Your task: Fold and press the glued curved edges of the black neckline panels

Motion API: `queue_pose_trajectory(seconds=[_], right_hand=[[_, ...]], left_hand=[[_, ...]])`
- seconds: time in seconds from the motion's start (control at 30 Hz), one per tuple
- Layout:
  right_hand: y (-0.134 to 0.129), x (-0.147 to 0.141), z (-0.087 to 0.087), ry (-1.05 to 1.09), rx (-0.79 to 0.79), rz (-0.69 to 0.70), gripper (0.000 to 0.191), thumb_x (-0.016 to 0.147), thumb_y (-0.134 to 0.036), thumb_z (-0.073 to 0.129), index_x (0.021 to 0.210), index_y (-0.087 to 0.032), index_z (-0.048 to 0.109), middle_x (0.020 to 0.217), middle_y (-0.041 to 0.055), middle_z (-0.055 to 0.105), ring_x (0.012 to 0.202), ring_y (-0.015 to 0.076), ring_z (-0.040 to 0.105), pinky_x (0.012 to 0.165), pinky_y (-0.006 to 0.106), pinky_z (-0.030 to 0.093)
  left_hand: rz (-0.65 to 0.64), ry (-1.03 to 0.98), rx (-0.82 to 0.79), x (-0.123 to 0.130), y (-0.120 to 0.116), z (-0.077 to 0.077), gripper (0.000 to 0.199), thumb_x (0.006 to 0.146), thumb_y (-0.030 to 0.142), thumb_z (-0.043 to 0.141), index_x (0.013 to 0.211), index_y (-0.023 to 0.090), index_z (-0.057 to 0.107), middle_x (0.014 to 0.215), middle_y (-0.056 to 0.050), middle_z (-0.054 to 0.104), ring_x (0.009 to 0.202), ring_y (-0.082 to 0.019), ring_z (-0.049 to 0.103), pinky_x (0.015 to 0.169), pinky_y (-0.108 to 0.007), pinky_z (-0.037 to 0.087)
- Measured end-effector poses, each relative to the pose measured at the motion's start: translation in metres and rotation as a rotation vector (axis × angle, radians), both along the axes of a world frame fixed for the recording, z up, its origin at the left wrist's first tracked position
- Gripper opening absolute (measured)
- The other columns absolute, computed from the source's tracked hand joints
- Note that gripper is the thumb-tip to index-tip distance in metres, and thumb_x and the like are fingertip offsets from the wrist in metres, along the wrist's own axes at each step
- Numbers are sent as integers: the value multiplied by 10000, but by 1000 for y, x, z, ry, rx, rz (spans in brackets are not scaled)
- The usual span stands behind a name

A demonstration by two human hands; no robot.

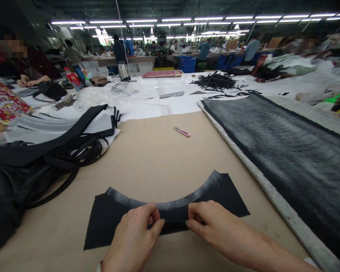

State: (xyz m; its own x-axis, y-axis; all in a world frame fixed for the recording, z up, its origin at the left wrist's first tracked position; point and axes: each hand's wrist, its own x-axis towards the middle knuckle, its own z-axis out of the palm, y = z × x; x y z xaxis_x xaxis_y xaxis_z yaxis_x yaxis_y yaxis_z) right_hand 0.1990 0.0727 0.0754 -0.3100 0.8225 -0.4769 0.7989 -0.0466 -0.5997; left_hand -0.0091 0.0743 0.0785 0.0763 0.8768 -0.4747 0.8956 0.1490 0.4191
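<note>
A black curved piece of material (218,196) lies on the tan work surface in front of me, its concave edge facing away and dusted whitish. My left hand (138,230) pinches it just left of the middle, thumb and fingers closed on the near part. On the other side of the middle, my right hand (209,223) grips the same piece in a like pinch. Between the hands the near edge looks folded or raised. Pink-handled thread snips (181,132) lie farther off, touched by neither hand.
Black strips (73,151) and stacked black and white pieces (45,130) are heaped at left. A board with dusty black sheets (283,139) stretches along the right. Tangled black strips (215,81) and a metal ruler (172,95) lie beyond. A person's hands (31,81) show at far left.
</note>
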Motion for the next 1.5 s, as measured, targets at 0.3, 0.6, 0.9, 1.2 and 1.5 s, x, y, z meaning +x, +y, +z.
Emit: queue_pose_trajectory(seconds=[0.3, 0.6, 0.9, 1.2, 1.5], right_hand=[[7, -9, -4, -73, 121, 14, 208, 872, -214, 477, 733, -188, 629, 658, 13, 618, 644, 157, 567, 549, 263, 255], [10, -19, -16, -150, 149, 24, 235, 881, -222, 443, 761, -182, 641, 713, 50, 666, 714, 207, 627, 577, 271, 295], [11, -26, -20, -158, 213, 30, 197, 871, -215, 462, 765, -179, 625, 717, 55, 665, 706, 213, 633, 578, 285, 304], [13, -32, -26, -194, 254, 44, 203, 885, -198, 454, 760, -170, 611, 705, 53, 658, 708, 218, 646, 565, 290, 296], [15, -35, -28, -233, 267, 51, 198, 886, -192, 456, 766, -168, 612, 714, 62, 663, 714, 234, 650, 560, 294, 308]], left_hand=[[3, 16, 59, 6, 8, -3, 124, 791, 273, 522, 688, 233, 579, 626, 37, 591, 636, -140, 530, 589, -247, 269], [13, 59, 65, 6, 13, -10, 114, 772, 278, 526, 687, 234, 588, 638, 21, 601, 648, -149, 545, 595, -256, 268], [18, 95, 84, 1, 15, -9, 137, 773, 259, 496, 672, 228, 584, 638, 13, 607, 641, -152, 554, 597, -259, 272], [21, 106, 80, 1, 17, -9, 148, 785, 263, 486, 677, 229, 581, 656, 4, 630, 684, -169, 591, 628, -264, 302], [13, 123, 83, 1, 18, -11, 164, 792, 267, 470, 667, 231, 570, 663, -5, 635, 703, -183, 601, 634, -269, 306]])
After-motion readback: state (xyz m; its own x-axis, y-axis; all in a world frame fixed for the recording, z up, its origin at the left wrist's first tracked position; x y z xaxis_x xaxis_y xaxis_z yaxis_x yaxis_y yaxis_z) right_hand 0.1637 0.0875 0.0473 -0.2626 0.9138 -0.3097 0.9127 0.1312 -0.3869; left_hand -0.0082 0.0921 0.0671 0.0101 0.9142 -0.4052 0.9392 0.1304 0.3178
